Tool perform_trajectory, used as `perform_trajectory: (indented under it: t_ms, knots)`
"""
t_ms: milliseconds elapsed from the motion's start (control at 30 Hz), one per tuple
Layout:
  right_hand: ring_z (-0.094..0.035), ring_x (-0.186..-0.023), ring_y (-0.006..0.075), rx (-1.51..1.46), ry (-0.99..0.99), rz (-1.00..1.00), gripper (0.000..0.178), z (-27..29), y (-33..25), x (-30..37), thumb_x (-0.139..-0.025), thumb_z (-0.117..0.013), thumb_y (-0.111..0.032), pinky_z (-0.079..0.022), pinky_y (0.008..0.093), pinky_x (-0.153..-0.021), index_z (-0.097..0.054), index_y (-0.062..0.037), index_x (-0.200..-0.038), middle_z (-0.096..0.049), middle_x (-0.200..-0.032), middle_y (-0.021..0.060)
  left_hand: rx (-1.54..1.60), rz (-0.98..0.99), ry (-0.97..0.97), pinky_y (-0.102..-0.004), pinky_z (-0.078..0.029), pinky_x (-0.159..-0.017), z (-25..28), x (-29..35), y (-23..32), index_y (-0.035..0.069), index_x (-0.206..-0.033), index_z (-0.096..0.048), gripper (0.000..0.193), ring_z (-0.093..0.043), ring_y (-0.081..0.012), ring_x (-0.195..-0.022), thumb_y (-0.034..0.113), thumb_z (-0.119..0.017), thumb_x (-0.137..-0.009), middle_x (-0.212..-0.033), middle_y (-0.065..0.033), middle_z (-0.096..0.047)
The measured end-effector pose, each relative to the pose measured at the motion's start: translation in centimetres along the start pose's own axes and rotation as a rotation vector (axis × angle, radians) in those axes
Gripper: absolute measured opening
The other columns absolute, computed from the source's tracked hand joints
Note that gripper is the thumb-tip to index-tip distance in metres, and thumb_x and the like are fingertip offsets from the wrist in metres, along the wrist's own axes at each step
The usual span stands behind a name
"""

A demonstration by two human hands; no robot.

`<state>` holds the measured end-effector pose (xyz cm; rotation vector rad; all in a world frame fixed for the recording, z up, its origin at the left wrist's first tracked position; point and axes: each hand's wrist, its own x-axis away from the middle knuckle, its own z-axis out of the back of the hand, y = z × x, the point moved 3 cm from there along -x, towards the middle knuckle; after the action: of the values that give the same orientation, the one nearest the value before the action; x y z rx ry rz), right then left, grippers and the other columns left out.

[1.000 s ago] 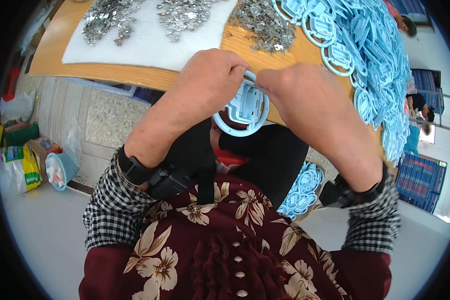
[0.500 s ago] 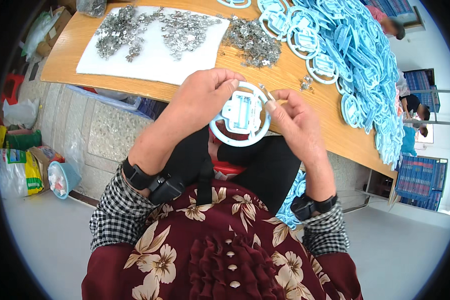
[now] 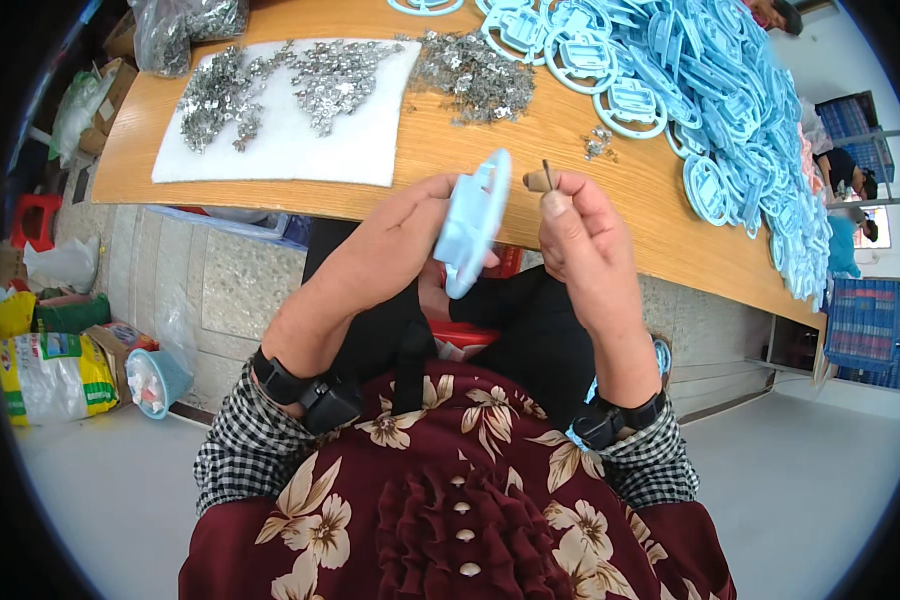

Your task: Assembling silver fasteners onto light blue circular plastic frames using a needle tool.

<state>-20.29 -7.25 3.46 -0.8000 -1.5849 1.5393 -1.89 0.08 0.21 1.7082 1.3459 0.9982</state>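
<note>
My left hand [image 3: 390, 245] grips a light-blue round plastic part [image 3: 473, 222], a ring with a box-like middle, turned nearly edge-on and slightly blurred. To its right, apart from it, my right hand [image 3: 592, 240] pinches a thin dark rod-like piece [image 3: 546, 172] between thumb and fingers. Something tan shows at those fingertips; whether it is part of the piece or a finger cover I cannot tell. Beyond the hands, small metal clips [image 3: 335, 85] lie heaped on a white foam sheet [image 3: 280, 165], with a greyer pile of metal pieces [image 3: 475, 80] beside it.
A large heap of blue plastic parts [image 3: 730, 120] covers the right of the wooden table [image 3: 530, 215]. A few small metal pieces [image 3: 598, 143] lie near it. Clear bags [image 3: 165, 40] stand at the far left. On the floor are a blue basket [image 3: 160, 383] and sacks [image 3: 55, 370].
The blue part has turned from nearly face-on to edge-on in my left hand. My right hand has drawn away from its rim. The table has shifted in view.
</note>
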Motion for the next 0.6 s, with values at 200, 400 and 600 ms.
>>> perform_trajectory:
  t_ms: [200, 400, 600]
  knots:
    - [-0.063, -0.068, 0.0098, 0.152, 0.018, 0.207, 0.02, -1.6, 2.6, 0.3, -0.1, -0.06, -0.013, -0.049, 0.0268, -0.064, -0.056, -0.0008, -0.115, -0.068, -0.075, 0.0065, 0.134, 0.002, 0.091, -0.0308, -0.06, -0.07, -1.6, 0.2, -0.7, -0.003, -0.138, -0.048, 0.05, -0.07, -0.0211, -0.087, 0.035, -0.044, -0.106, -0.104, -0.0144, -0.068]
    - [-0.056, -0.06, 0.0057, 0.135, -0.006, 0.161, 0.017, -2.6, 2.0, 0.4, -0.097, -0.064, -0.01, -0.044, 0.0234, -0.057, -0.056, -0.0009, -0.109, -0.061, -0.066, 0.0011, 0.05, 0.057, 0.064, -0.0262, -0.055, -0.062, -1.3, 0.0, -1.6, 0.0, -0.135, -0.051, 0.049, -0.068, -0.0164, -0.076, 0.038, -0.049, -0.104, -0.097, -0.011, -0.068]
    - [-0.056, -0.063, 0.0065, -0.158, -0.218, -0.253, 0.016, -1.2, 1.9, -1.0, -0.095, -0.069, -0.013, -0.043, 0.0228, -0.055, -0.055, -0.0047, -0.093, -0.061, -0.072, -0.0005, 0.054, 0.069, 0.047, -0.0253, -0.055, -0.06, -1.1, 0.4, -2.7, 0.002, -0.136, -0.051, 0.044, -0.068, -0.0155, -0.072, 0.034, -0.048, -0.105, -0.097, -0.0106, -0.068]
